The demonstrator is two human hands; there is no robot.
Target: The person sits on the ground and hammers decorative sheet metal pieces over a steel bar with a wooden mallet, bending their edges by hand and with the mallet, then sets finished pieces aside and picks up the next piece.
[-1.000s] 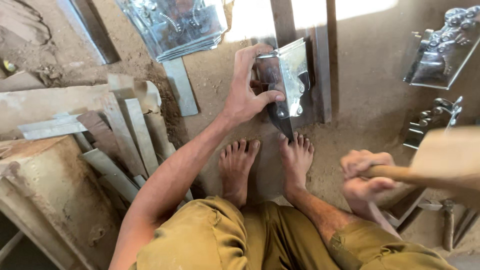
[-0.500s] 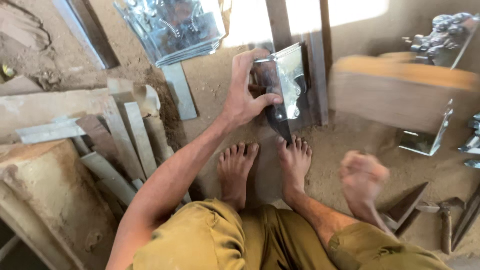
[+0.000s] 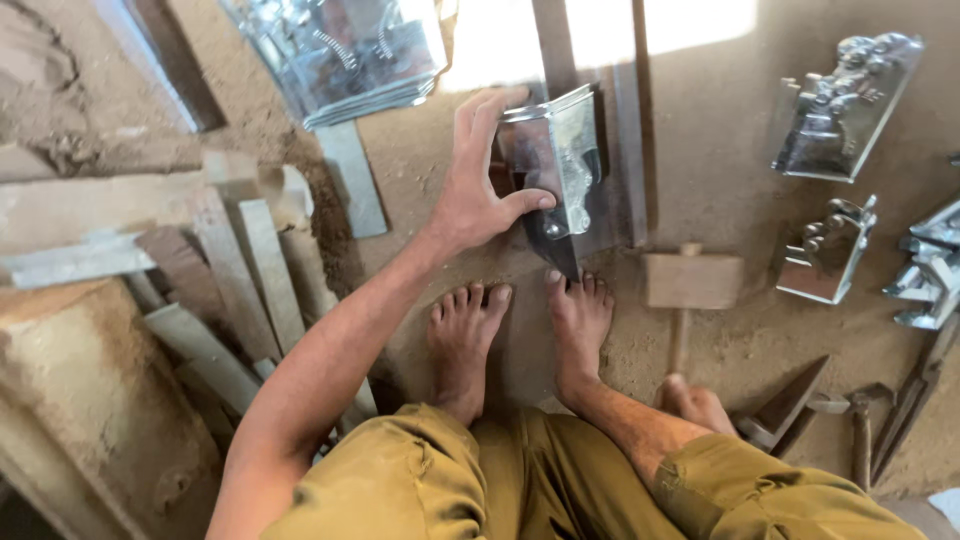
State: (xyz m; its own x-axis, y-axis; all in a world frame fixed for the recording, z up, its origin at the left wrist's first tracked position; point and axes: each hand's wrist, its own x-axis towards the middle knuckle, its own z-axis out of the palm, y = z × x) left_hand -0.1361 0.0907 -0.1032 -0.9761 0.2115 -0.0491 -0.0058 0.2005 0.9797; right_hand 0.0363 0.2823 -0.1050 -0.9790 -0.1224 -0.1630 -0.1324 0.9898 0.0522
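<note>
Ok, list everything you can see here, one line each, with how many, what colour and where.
Folded metal sheet piece: one, shiny silver, upright on the ground under the left hand.
Wooden mallet: one, light brown, lying right of the feet.
Embossed metal pieces: several, silver, right side.
Stack of metal sheets: one, silver, top centre.
Wooden planks: several, pale grey-brown, left.
Dark pointed tools: a few, lower right.
Ground: sandy brown.
Left hand: one, gripping the folded piece.
Right hand: one, at the mallet handle's end, grip unclear.
Bare feet: two, centre.
</note>
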